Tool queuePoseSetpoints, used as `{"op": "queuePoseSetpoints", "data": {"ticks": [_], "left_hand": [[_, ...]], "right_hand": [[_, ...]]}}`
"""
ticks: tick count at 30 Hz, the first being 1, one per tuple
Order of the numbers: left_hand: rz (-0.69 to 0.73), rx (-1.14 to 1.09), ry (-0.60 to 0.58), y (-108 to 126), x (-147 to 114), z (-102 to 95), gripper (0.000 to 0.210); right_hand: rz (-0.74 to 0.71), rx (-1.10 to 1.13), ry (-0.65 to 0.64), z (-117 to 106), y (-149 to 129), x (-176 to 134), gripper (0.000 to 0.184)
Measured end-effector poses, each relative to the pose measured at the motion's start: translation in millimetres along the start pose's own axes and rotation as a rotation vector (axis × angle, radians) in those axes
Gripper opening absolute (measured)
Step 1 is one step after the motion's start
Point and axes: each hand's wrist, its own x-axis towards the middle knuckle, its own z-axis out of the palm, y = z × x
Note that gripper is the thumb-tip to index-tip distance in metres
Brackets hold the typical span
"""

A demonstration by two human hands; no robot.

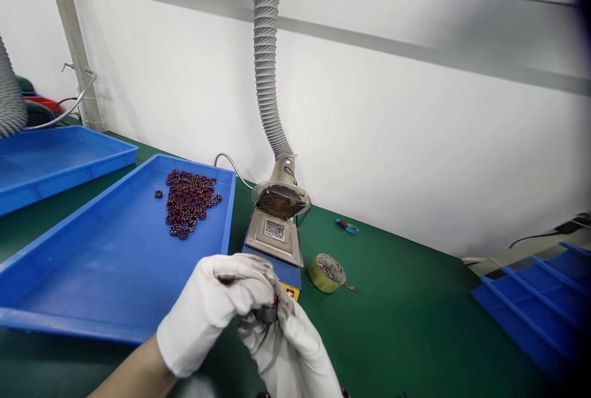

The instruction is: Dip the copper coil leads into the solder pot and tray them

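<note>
Both of my hands wear white gloves with greyish stains at the fingers. My left hand [221,299] is closed with its fingertips on a small wire-wound coil [266,313], which has a dark grey body and reddish windings. From the other side, my right hand [295,345] also grips that coil, so much of it is hidden between the gloves. Just beyond the hands stands a solder pot [255,239] with a square silvery opening in its metal top. A heap of similar coils [188,198] lies in the blue tray [115,262] at the left.
Over the solder pot hangs a fume hood [281,199] on a grey flexible duct [266,47]. A round tin [318,278] with a metal utensil in it sits to the right. Small blue-handled cutters [347,226] lie farther back. More blue trays [69,170] stand at both sides.
</note>
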Motion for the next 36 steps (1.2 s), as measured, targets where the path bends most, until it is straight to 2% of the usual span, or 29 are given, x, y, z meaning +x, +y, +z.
{"op": "queuePoseSetpoints", "data": {"ticks": [2, 4, 8, 10, 14, 16, 18, 19, 20, 23, 24, 26, 29, 31, 32, 34, 36], "left_hand": [[-0.015, -0.050, 0.097, 2.5, 0.5, -2.7, 0.012], [-0.026, -0.014, 0.107, 7.9, 0.6, -7.4, 0.010], [-0.167, 0.186, -0.144, 16.3, 0.1, -10.1, 0.021], [-0.175, 0.123, -0.179, 14.4, -1.3, -5.8, 0.020], [-0.175, -0.179, -0.080, 7.9, -6.3, 2.6, 0.014], [-0.136, -0.328, 0.039, 9.7, -8.5, 2.1, 0.011], [-0.079, -0.353, 0.155, 14.9, -8.8, -0.9, 0.010], [-0.084, -0.300, 0.174, 17.8, -8.2, -2.4, 0.012], [-0.121, -0.214, 0.150, 20.1, -7.3, -3.4, 0.016], [-0.245, 0.025, -0.067, 21.7, -5.3, -1.7, 0.021], [-0.236, 0.047, -0.106, 20.5, -5.7, -0.2, 0.020], [-0.141, -0.004, -0.087, 17.4, -8.2, 1.7, 0.021], [-0.005, -0.147, 0.043, 15.6, -12.1, -0.8, 0.020], [-0.030, -0.149, 0.134, 16.7, -11.3, -2.9, 0.022], [-0.098, -0.132, 0.142, 17.1, -9.8, -2.5, 0.026], [-0.283, -0.113, 0.042, 16.3, -6.4, 2.2, 0.036], [-0.373, -0.133, -0.090, 12.1, -4.6, 10.2, 0.031]], "right_hand": [[0.019, 0.006, -0.006, -1.5, -0.5, -1.5, 0.023], [0.032, 0.022, -0.013, -3.0, -2.2, -3.5, 0.028], [0.008, 0.034, 0.012, -4.6, -3.0, -1.0, 0.031], [-0.016, 0.031, 0.026, -4.2, -1.2, 3.1, 0.029], [-0.012, 0.045, 0.003, -3.4, 2.5, 5.2, 0.030], [-0.006, 0.052, -0.023, -5.2, 3.3, 2.0, 0.032], [-0.027, 0.043, -0.025, -8.7, 4.2, -0.9, 0.033], [-0.044, 0.031, -0.014, -10.7, 5.1, -1.2, 0.034], [-0.060, 0.018, -0.001, -12.8, 6.1, -0.5, 0.034], [-0.123, -0.061, 0.050, -17.3, 9.3, 6.4, 0.031], [-0.150, -0.095, 0.070, -18.0, 9.7, 9.1, 0.028], [-0.202, -0.148, 0.110, -17.9, 8.5, 12.5, 0.024], [-0.372, -0.255, 0.184, -12.9, 5.2, 10.3, 0.025], [-0.598, -0.381, 0.264, -6.2, 6.1, 5.7, 0.025], [-0.730, -0.463, 0.307, -2.4, 8.3, 3.3, 0.025], [-1.000, -0.667, 0.370, 4.4, 15.3, -0.5, 0.029], [-1.214, -0.888, 0.390, 8.9, 23.2, -2.5, 0.032]]}}
